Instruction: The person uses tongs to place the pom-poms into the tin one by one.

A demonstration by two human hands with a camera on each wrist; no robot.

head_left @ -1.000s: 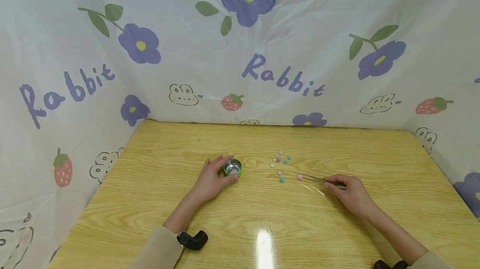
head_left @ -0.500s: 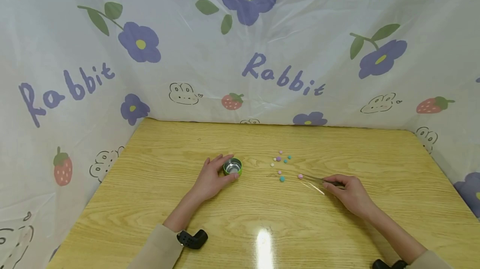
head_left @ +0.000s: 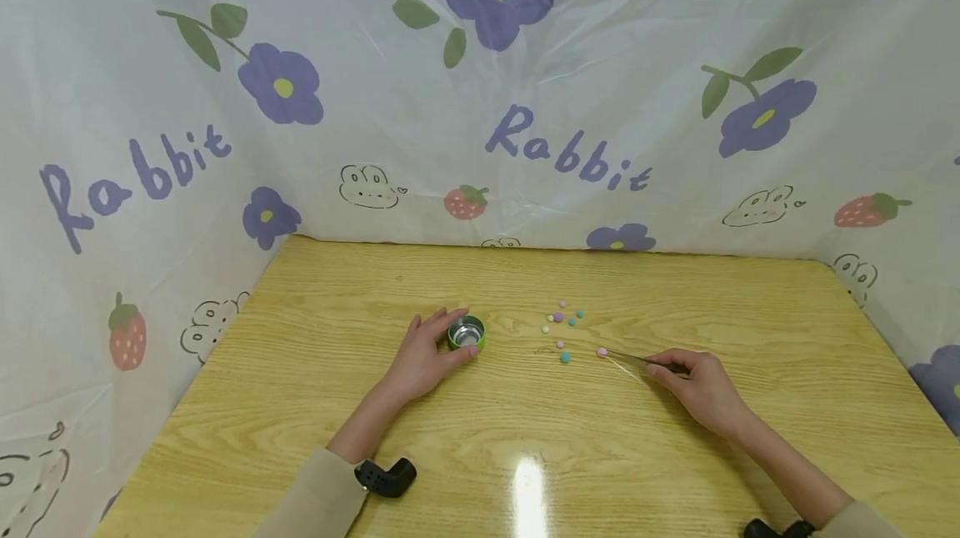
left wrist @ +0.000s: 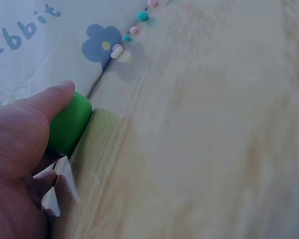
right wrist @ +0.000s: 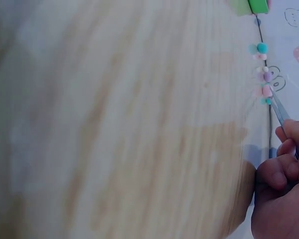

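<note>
My left hand grips a small round tin, bright green outside and shiny metal inside, with thumb and fingers on opposite sides of its rim. The tin stands on the wooden table. In the left wrist view its green wall shows beside the thumb. My right hand pinches a pair of metal tweezers pointing left. Their tips are right at a pink ball low over the table; the right wrist view also shows the tweezers reaching the pink ball.
Between the hands lie several small balls: a larger blue one, a pink one, a purple one, a white one and small teal ones. A patterned cloth hangs behind the wooden table.
Almost nothing moves. The left hand keeps its grip on the tin, and the tweezers stay at the pink ball; the whole head view shifts very slightly.
</note>
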